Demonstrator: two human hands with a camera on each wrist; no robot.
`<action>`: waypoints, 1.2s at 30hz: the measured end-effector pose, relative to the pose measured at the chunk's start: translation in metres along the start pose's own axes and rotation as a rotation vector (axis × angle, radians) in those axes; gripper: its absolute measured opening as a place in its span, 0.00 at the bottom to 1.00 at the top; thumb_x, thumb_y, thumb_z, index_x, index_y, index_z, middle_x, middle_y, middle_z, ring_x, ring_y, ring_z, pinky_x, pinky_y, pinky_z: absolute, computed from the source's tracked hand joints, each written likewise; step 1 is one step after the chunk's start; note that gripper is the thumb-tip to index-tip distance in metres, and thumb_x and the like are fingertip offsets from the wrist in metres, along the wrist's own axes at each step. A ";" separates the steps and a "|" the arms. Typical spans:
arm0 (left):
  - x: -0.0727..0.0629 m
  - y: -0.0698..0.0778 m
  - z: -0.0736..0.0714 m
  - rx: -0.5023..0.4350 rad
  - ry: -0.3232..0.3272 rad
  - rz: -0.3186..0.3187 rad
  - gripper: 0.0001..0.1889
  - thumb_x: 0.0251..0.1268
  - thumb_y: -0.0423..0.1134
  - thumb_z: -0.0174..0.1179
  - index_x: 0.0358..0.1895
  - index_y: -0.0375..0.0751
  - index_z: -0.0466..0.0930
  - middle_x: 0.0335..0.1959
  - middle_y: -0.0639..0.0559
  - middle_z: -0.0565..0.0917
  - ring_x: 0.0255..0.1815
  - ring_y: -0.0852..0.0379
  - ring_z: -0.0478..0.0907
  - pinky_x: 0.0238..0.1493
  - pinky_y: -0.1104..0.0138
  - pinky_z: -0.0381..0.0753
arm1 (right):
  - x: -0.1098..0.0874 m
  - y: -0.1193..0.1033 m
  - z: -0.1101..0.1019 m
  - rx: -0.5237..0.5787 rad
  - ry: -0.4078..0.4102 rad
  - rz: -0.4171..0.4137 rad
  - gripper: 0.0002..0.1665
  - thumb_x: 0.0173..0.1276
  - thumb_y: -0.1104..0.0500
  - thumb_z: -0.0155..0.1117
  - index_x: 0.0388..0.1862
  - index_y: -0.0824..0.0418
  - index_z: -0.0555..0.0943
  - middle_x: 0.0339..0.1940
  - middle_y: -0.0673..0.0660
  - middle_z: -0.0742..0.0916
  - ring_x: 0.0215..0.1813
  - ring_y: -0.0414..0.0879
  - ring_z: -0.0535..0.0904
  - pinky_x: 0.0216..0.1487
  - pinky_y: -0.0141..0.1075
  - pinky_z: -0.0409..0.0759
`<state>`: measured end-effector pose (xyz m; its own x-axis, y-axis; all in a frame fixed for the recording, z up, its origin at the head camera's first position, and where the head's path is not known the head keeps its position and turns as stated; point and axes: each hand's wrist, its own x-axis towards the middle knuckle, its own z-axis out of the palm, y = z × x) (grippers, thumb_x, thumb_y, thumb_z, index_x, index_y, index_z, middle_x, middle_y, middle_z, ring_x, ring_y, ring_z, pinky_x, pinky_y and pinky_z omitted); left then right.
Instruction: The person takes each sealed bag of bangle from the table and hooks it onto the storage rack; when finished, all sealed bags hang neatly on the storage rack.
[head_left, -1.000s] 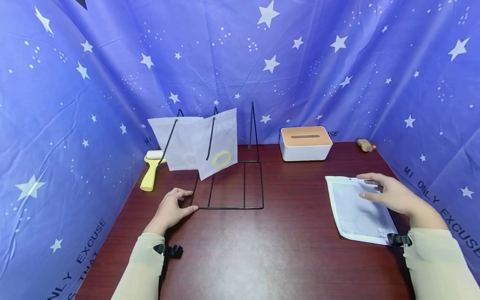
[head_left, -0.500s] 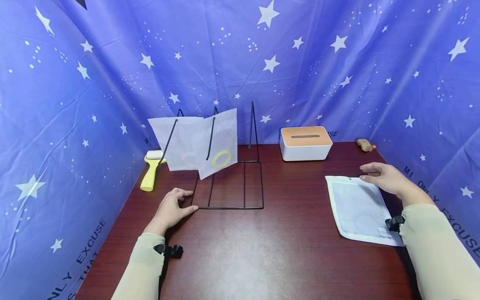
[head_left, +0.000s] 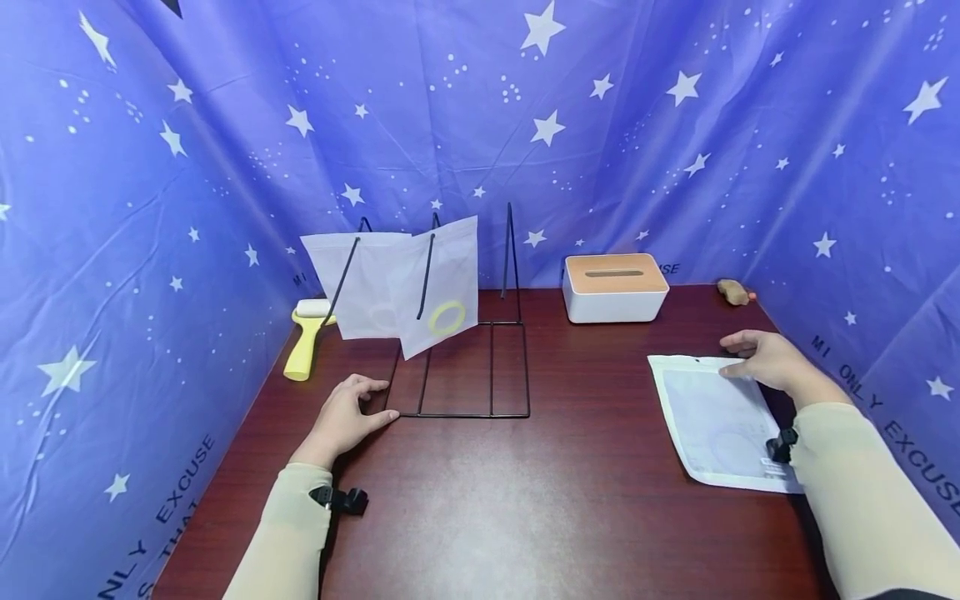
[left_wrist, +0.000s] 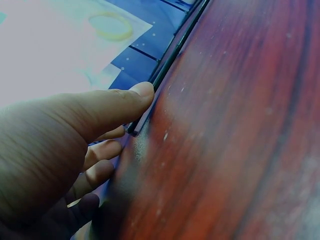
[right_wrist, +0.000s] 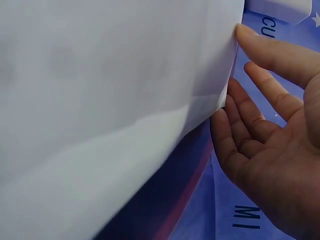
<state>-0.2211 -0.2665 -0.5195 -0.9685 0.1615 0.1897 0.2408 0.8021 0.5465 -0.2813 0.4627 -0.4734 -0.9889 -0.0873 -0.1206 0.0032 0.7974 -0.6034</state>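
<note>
My left hand (head_left: 347, 421) pinches the near left corner of a black wire rack (head_left: 465, 416) between thumb and fingers; the left wrist view shows the thumb (left_wrist: 142, 92) on its wire. Two white pouches (head_left: 352, 287) stand between the rack's uprights, the right one tilted, with a yellow ring (head_left: 447, 317) showing on it. At the right, a flat white-edged pouch (head_left: 712, 425) with a small hang hole lies on the table. My right hand (head_left: 772, 367) holds its far right corner, thumb on top; in the right wrist view the fingertips (right_wrist: 220, 117) reach behind the edge.
A yellow-handled roller (head_left: 302, 346) lies left of the rack. At the back stand a white tissue box (head_left: 615, 304) with a wooden lid and a small brown object (head_left: 733, 292). Blue starry cloth (head_left: 420, 108) encloses the dark red table (head_left: 570, 500).
My right hand has drawn back from over the pouch to its far right corner and taken hold there; the pouch has shifted slightly left. My left hand stays at the rack's corner.
</note>
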 end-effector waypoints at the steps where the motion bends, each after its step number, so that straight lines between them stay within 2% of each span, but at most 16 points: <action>1: 0.000 0.000 0.000 0.000 0.000 0.001 0.30 0.57 0.51 0.80 0.62 0.45 0.86 0.50 0.52 0.81 0.51 0.50 0.76 0.54 0.51 0.76 | 0.000 0.001 0.000 -0.002 0.001 0.003 0.41 0.63 0.56 0.81 0.67 0.76 0.75 0.61 0.79 0.80 0.61 0.71 0.76 0.45 0.38 0.80; 9: 0.000 0.000 0.000 -0.004 -0.004 -0.005 0.30 0.57 0.51 0.80 0.63 0.45 0.86 0.50 0.52 0.81 0.51 0.50 0.76 0.54 0.52 0.76 | 0.000 0.004 0.003 -0.017 0.026 0.010 0.36 0.59 0.56 0.83 0.61 0.74 0.80 0.53 0.72 0.85 0.54 0.63 0.80 0.43 0.38 0.79; 13: 0.000 0.000 0.000 -0.005 -0.010 -0.012 0.30 0.57 0.51 0.80 0.63 0.45 0.86 0.51 0.52 0.81 0.52 0.50 0.76 0.54 0.52 0.76 | -0.001 0.004 0.005 -0.027 0.018 0.035 0.32 0.59 0.57 0.83 0.58 0.73 0.83 0.49 0.67 0.87 0.50 0.59 0.81 0.44 0.44 0.80; 18: 0.000 0.001 -0.001 -0.003 -0.009 -0.010 0.30 0.57 0.51 0.80 0.62 0.45 0.86 0.51 0.52 0.81 0.52 0.51 0.75 0.54 0.52 0.76 | -0.002 0.006 0.005 -0.037 0.005 0.077 0.26 0.60 0.55 0.82 0.52 0.69 0.88 0.51 0.71 0.86 0.54 0.67 0.78 0.51 0.59 0.79; 21: 0.000 0.001 -0.001 -0.004 -0.011 -0.012 0.30 0.57 0.51 0.80 0.63 0.45 0.86 0.51 0.52 0.81 0.52 0.50 0.75 0.54 0.52 0.75 | -0.002 0.007 0.005 -0.032 0.000 0.088 0.24 0.60 0.54 0.82 0.50 0.68 0.89 0.55 0.73 0.84 0.57 0.72 0.76 0.54 0.65 0.77; 36: 0.000 0.002 -0.001 -0.011 -0.021 -0.028 0.31 0.57 0.50 0.80 0.63 0.45 0.85 0.52 0.52 0.80 0.53 0.50 0.75 0.54 0.52 0.76 | -0.006 0.007 0.001 0.006 -0.005 0.112 0.16 0.68 0.52 0.76 0.45 0.64 0.90 0.55 0.71 0.84 0.56 0.67 0.77 0.51 0.61 0.78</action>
<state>-0.2205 -0.2651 -0.5173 -0.9759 0.1516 0.1569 0.2144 0.8001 0.5602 -0.2755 0.4677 -0.4779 -0.9815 -0.0007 -0.1916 0.1148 0.7986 -0.5908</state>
